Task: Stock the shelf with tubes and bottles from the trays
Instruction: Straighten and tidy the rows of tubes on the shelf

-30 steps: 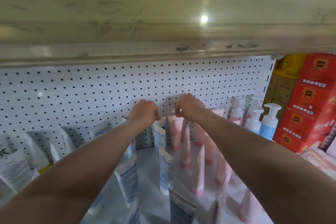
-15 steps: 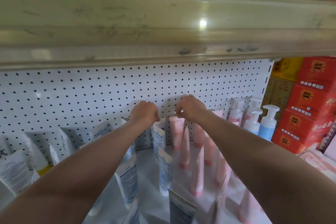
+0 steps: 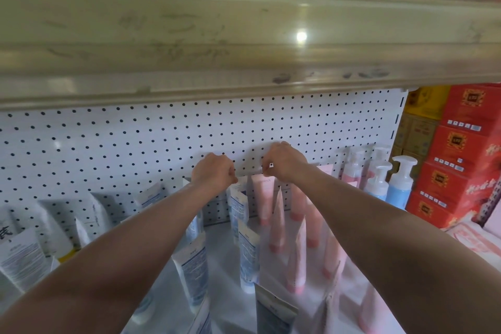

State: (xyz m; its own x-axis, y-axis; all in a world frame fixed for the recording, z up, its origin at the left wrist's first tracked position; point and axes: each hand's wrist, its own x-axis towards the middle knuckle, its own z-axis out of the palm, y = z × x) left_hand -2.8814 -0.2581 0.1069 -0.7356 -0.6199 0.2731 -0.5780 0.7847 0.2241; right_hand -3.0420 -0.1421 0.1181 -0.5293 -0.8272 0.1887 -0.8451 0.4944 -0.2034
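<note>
while both hands curl at the pegboard (image 3: 135,144), the left hand (image 3: 214,171) pinches a white tube (image 3: 238,198), the right hand (image 3: 282,163) a pink tube (image 3: 264,195); light, soft, best held by the crimped top.

Matt perforated pegboard (image 3: 162,138), glossy tubes (image 3: 267,198)

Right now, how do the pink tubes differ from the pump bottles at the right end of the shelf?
The pink tubes are flat and tapered and stand on their darker pink caps; the pump bottles are round and carry white pump heads on top. The tubes are all pink; the bottles are pink or blue. The tubes stand in rows in front of the right hand; the bottles stand further right. Both stand upright on the same shelf.
</note>
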